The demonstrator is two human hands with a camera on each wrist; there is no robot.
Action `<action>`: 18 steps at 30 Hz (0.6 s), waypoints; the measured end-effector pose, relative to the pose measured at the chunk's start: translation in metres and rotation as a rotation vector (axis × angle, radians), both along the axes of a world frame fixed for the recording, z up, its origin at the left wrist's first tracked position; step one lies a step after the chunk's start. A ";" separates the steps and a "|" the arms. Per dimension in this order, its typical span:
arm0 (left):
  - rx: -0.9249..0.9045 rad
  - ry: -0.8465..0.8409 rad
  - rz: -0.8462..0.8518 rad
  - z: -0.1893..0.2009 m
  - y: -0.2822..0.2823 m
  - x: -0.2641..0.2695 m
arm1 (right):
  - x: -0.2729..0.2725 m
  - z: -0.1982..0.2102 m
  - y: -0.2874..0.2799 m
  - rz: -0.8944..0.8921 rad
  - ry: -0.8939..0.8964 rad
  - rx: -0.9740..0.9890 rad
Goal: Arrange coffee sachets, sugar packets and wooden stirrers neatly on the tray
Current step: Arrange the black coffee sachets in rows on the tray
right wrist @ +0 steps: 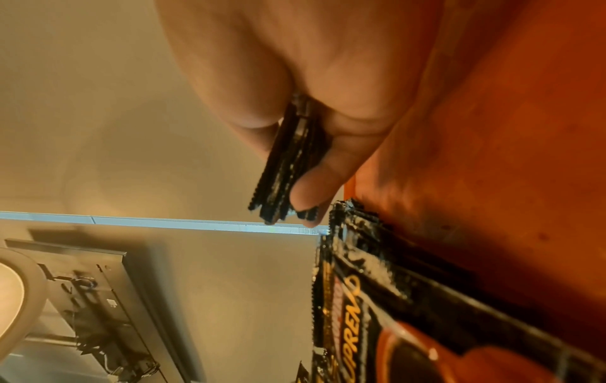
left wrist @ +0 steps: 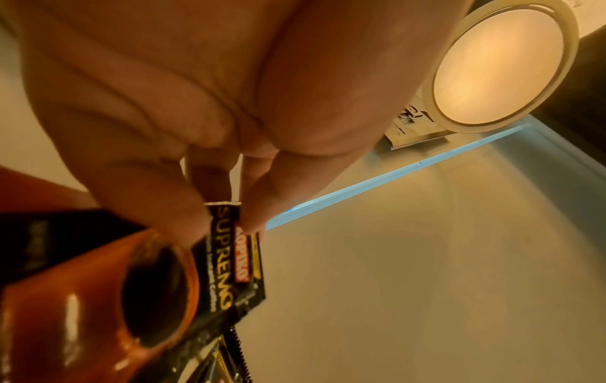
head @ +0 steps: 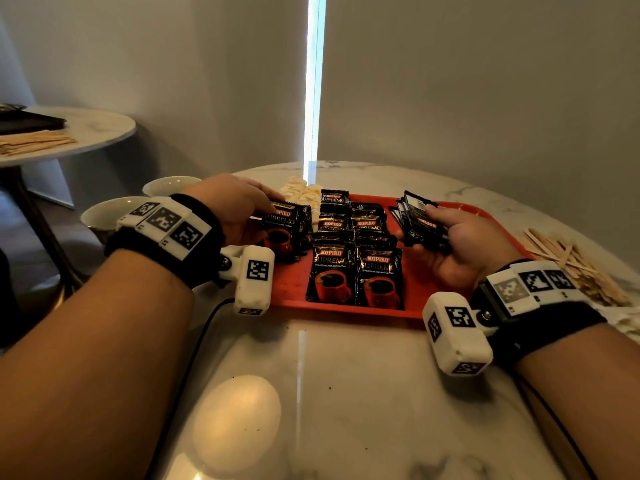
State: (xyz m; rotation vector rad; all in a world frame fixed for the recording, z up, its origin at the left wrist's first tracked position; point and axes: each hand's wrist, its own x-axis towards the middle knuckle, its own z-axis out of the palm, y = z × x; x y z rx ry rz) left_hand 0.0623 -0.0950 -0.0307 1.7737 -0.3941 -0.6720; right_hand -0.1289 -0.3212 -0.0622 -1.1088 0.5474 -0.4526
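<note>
A red tray [head: 346, 303] lies on the marble table with several black coffee sachets [head: 353, 268] laid in overlapping rows. My left hand [head: 239, 209] pinches the top edge of one coffee sachet [head: 282, 232] at the tray's left side; in the left wrist view the fingertips [left wrist: 252, 217] hold that sachet [left wrist: 226, 259] at its top. My right hand [head: 450, 237] grips a stack of sachets [head: 420, 218] over the tray's right part, seen edge-on as a stack [right wrist: 288, 165] in the right wrist view. Pale sugar packets [head: 301, 192] lie behind the tray. Wooden stirrers [head: 571, 265] lie right of the tray.
Two white bowls [head: 110, 213] stand left of the tray at the table's edge. A second round table [head: 86, 133] at the far left carries a dark tray and more stirrers. A wall with a bright window slit stands behind. Cables run along the near tabletop.
</note>
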 end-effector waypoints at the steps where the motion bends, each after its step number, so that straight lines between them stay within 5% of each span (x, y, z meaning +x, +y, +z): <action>1: 0.008 0.008 -0.007 0.000 0.000 0.000 | 0.000 0.000 0.000 0.006 0.002 -0.002; 18: -0.040 -0.074 0.049 -0.008 -0.003 -0.003 | 0.001 -0.002 0.001 0.000 -0.015 -0.011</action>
